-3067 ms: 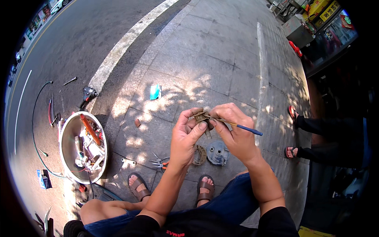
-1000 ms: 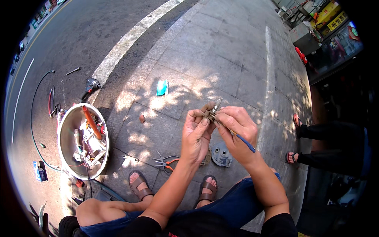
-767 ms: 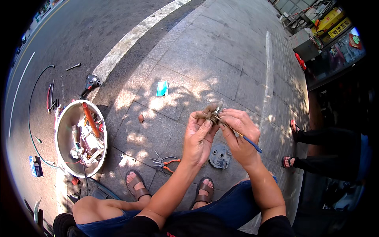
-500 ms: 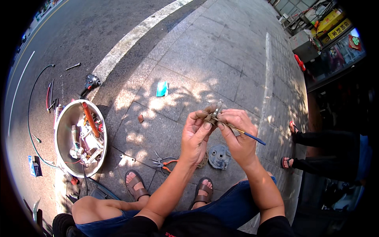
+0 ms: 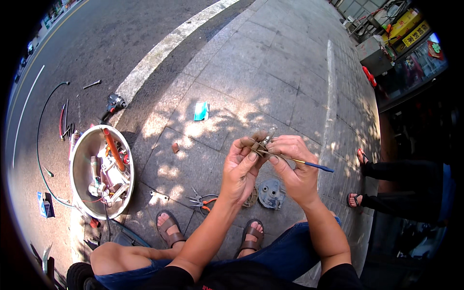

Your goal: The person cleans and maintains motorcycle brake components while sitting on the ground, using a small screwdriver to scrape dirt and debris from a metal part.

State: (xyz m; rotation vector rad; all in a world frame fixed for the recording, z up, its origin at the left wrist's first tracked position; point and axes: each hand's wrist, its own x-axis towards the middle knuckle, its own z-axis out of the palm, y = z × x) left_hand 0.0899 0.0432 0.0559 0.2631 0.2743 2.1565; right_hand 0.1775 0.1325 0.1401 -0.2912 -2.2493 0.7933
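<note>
Out in front of me both hands pinch one small brownish metal part point(image 5: 260, 148), which looks like a bulb socket. A small clear bulb point(image 5: 271, 132) sticks up from it. My left hand point(image 5: 241, 169) has its thumb and fingers closed on the left side. Against the right side press the fingers of my right hand point(image 5: 298, 171). A thin lead with a blue sleeve point(image 5: 319, 166) runs out under the right hand and points right. Fingers hide much of the part. Below the hands lie a round grey metal part point(image 5: 271, 193) and pliers with orange handles point(image 5: 199, 199).
At left stands a metal basin point(image 5: 73, 169) filled with tools and parts. A power wrench point(image 5: 114, 105), a green hose point(image 5: 39, 128) and a blue box point(image 5: 46, 205) lie around it. A blue packet point(image 5: 201, 111) is on the paving. Another person point(image 5: 386, 169) stands at right.
Both hands keep their grip on the small part. The lead's blue end has swung slightly up and to the right. The whole view has shifted a little.
</note>
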